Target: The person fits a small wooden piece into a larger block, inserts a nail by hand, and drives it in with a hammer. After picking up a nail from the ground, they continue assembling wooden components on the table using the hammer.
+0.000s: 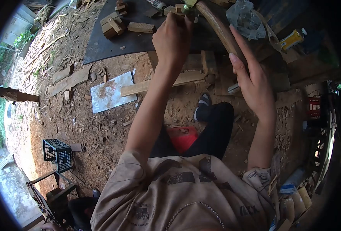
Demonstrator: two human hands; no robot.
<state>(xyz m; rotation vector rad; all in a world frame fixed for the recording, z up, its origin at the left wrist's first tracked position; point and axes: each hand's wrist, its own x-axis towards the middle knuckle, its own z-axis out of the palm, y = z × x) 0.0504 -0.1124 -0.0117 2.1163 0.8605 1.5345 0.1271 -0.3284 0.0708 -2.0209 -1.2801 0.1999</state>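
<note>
Over the dark tabletop (118, 46), my left hand (173, 40) is closed in a fist near the top edge, its fingers curled round something I cannot make out. Just beyond it is a greenish metal tool head (188, 7). From there a long brown wooden handle (218, 27) runs down to the right. My right hand (251, 79) lies along the lower end of this handle, with the forefinger stretched out and the thumb across it. Wooden blocks (112, 26) and a loose block (141, 27) lie on the table left of my left hand.
A clear plastic bag (246, 19) and a yellow bottle (292, 39) are at the upper right. Below the table are a wooden plank (164, 83) and a white sheet (113, 92). A dark crate (57, 154) stands at the lower left, near another person's dark-clothed leg (78, 213).
</note>
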